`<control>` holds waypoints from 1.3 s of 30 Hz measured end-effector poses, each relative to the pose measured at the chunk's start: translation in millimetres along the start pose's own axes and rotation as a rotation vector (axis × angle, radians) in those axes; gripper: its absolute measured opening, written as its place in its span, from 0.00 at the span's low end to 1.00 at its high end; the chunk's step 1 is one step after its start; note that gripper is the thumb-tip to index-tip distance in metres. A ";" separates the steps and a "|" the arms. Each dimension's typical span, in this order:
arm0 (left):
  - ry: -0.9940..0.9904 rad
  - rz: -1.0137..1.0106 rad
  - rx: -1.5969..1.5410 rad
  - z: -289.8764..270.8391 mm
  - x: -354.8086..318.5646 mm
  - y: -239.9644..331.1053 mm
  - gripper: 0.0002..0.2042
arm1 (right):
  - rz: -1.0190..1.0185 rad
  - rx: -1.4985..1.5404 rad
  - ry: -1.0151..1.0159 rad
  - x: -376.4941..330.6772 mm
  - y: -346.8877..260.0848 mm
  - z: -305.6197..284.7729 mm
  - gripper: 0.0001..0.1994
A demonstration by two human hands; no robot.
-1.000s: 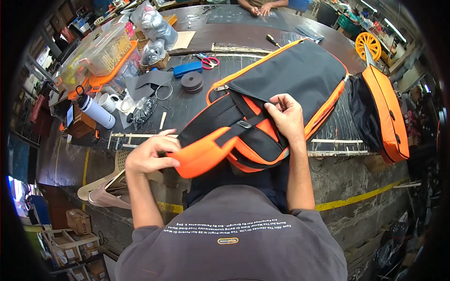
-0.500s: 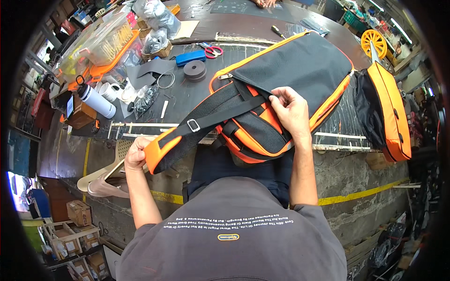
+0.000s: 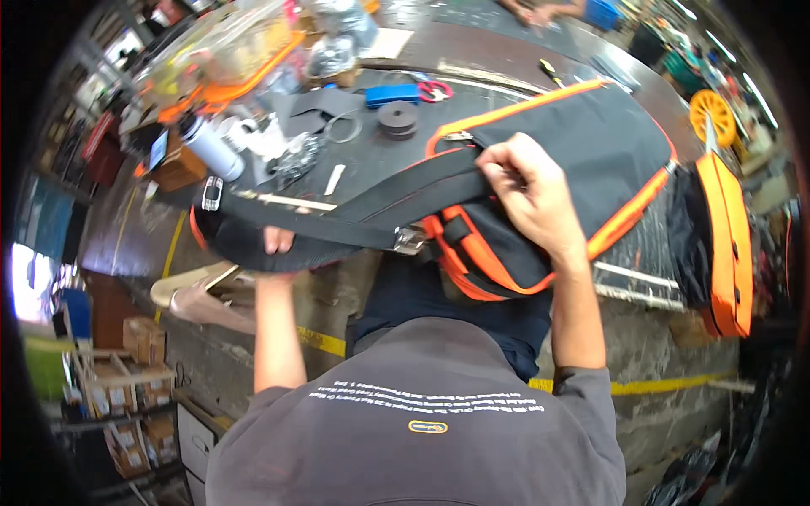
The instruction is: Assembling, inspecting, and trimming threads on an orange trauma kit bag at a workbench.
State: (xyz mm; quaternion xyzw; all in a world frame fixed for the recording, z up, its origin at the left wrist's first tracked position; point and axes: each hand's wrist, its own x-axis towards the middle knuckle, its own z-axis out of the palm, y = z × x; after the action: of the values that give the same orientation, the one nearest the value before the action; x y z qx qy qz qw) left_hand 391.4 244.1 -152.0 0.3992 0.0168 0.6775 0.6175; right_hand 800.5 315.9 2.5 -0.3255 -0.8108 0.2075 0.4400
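A black bag with orange piping [image 3: 582,143] lies on the dark worktable [image 3: 371,164] in front of me. My right hand [image 3: 527,198] presses on the bag's near left end, fingers curled over the top of the black shoulder strap [image 3: 371,215]. The strap is stretched out leftward to its padded, orange-lined end [image 3: 240,244]. My left hand [image 3: 278,240] grips that padded end from below, mostly hidden behind it. A metal buckle [image 3: 409,240] sits on the strap near the bag.
A second black and orange bag [image 3: 717,236] hangs at the table's right end. On the left of the table are a white bottle [image 3: 209,148], black tape rolls [image 3: 398,118], a blue box [image 3: 392,94], red scissors [image 3: 434,88] and a clear bin [image 3: 219,55]. Another person's hands [image 3: 540,10] work at the far edge.
My left hand has pulled the padded strap end farther left and out, so the strap is now taut. My right hand has stayed on the bag's end.
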 end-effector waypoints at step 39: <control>-0.225 0.063 -0.471 110.5 145.8 -63.1 0.29 | 0.035 0.273 -0.373 -51.4 -70.7 81.3 0.06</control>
State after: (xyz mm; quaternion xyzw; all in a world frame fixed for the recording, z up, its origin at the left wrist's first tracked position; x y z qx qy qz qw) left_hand 517.2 331.0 -33.5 0.3175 -0.2224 0.6332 0.6699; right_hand 727.7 225.7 -26.0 -0.2330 -0.8368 0.3792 0.3189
